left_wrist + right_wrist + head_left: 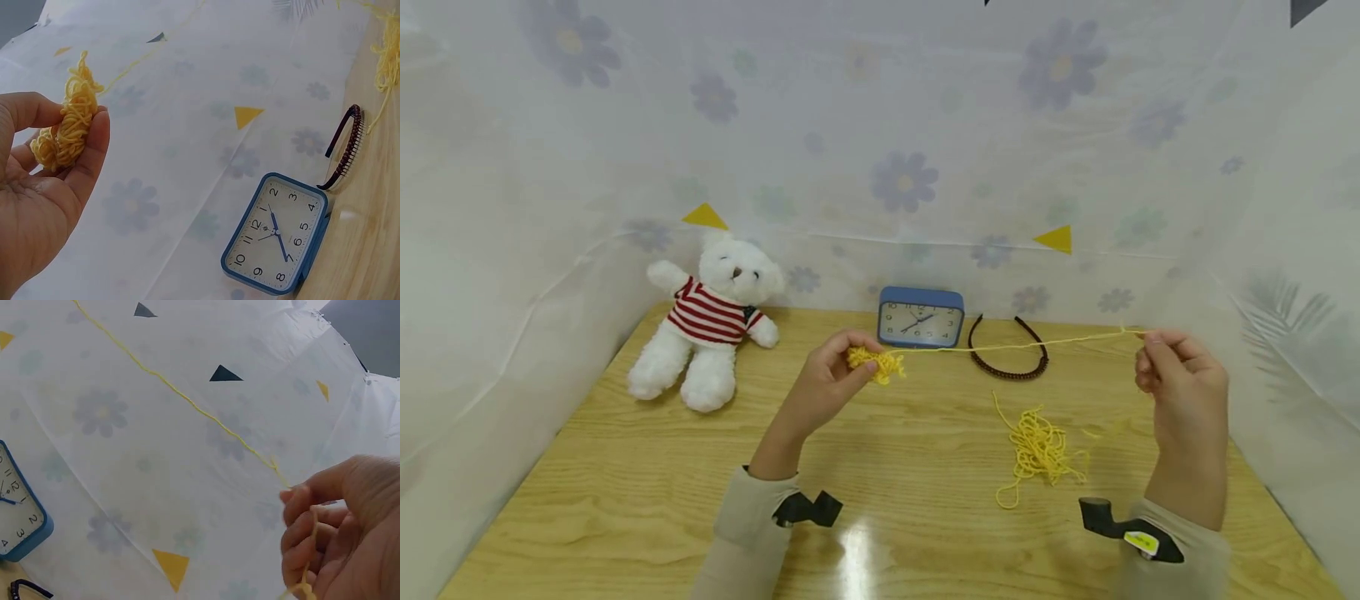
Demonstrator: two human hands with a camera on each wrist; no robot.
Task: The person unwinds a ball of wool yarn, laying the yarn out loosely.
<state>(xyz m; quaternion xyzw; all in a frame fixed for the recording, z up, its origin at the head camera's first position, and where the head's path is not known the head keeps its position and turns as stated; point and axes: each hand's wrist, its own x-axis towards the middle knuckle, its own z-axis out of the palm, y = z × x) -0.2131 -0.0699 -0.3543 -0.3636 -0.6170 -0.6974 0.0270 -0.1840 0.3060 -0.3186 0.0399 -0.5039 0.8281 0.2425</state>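
Note:
A crinkled yellow piece of knitted or looped yarn (75,122) is pinched between the thumb and fingers of my left hand (827,383), above the table. From it a single yellow strand (187,400) stretches almost straight across to my right hand (1183,383). There the thumb and forefinger pinch the strand, with the other fingers curled in; in the right wrist view more yarn trails down past the palm. On the tabletop between the two hands, nearer the right one, lies a loose tangled pile of yellow yarn (1037,446).
A blue alarm clock (921,318) stands at the table's back edge. Right of it lies a dark beaded headband (1011,375). A white teddy bear (707,321) in a striped shirt sits at the back left of the wooden table (625,492). Flower-printed sheeting (820,192) hangs behind.

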